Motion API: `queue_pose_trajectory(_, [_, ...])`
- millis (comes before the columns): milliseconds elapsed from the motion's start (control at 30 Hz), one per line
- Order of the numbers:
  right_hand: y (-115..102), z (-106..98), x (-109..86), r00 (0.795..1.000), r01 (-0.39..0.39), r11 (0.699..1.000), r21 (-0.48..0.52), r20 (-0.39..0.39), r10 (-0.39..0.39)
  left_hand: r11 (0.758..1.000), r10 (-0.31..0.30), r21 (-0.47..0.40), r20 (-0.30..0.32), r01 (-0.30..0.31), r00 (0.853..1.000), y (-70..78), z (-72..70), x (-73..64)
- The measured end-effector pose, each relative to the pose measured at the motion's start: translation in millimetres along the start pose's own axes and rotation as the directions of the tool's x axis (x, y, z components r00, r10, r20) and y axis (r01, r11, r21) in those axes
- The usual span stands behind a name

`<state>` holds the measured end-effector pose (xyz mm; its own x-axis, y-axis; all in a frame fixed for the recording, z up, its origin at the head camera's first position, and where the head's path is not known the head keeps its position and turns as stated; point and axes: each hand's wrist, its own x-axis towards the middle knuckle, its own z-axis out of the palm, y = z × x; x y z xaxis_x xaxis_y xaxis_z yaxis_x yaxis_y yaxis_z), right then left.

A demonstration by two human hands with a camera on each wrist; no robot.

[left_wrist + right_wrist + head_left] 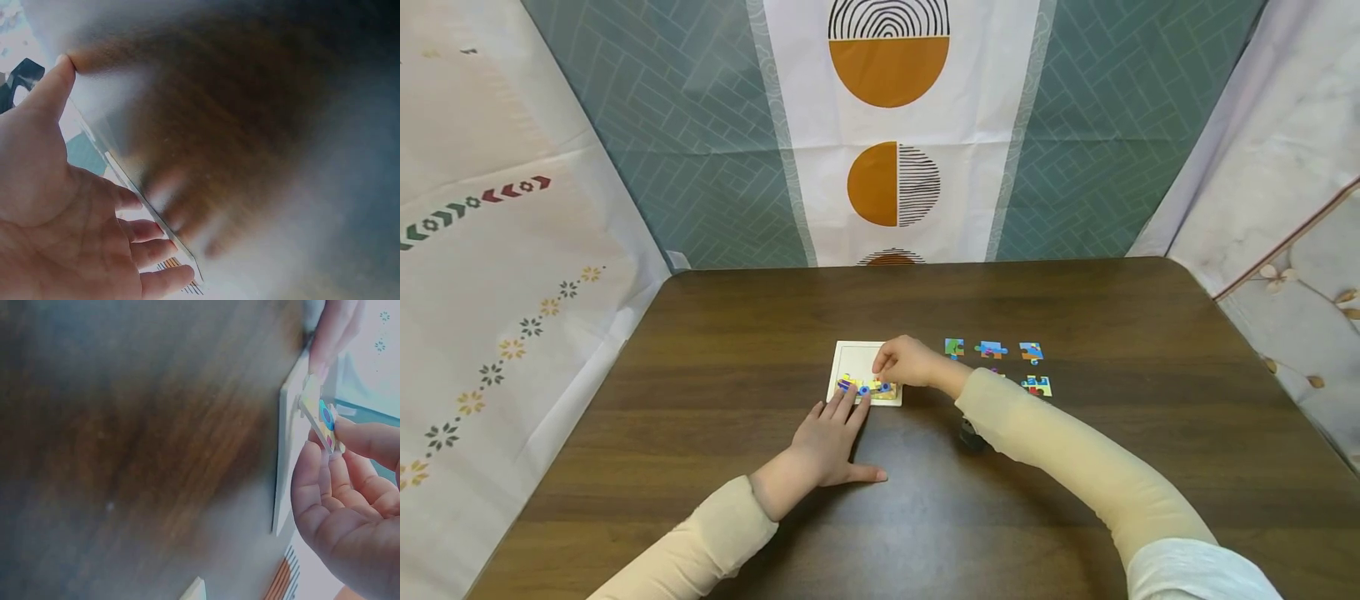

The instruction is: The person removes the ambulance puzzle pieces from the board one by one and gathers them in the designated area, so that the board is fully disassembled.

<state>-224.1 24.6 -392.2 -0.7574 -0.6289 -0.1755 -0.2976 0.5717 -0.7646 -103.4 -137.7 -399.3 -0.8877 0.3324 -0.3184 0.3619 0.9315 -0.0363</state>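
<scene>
A white puzzle board [857,354] lies on the table, with colourful jigsaw pieces [850,383] along its near edge. My left hand [831,446] rests flat with spread fingers, its fingertips on the board's near side; the left wrist view shows them at the board's edge [134,187]. Over the board's right part, my right hand [912,362] pinches a jigsaw piece [323,419] between thumb and fingers. That piece is tilted in the right wrist view, and its far end is close to the left hand's fingers [331,337]. Whether it touches the other pieces, I cannot tell.
Several loose jigsaw pieces lie right of the board, among them a green-and-blue one [954,347], a blue one [992,349] and a yellow-and-red one [1039,387]. The right forearm partly covers others. A dark object [972,437] shows beneath the right sleeve. Fabric hangs behind the table [737,317].
</scene>
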Motion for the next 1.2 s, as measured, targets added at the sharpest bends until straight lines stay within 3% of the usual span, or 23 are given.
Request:
queue_pose_trajectory(167, [-1,-5,-7.5,1.000,-0.025,0.996,0.086,0.000,0.025,1.000,-0.004,-0.001,0.005,0.004,1.000,0.0,-0.8,-1.2])
queue_pose_trajectory(633, [8,-36,-44.0,0.997,-0.081,0.980,0.179,0.000,0.083,0.999,-0.012,-0.030,0.022,0.012,1.000,0.5,0.3,-0.6])
queue_pose_trajectory(1200, [54,-71,-106.0,0.992,-0.115,0.972,0.204,-0.037,0.125,1.000,0.006,-0.018,0.009,-0.006,1.000,1.3,-3.3,-4.4])
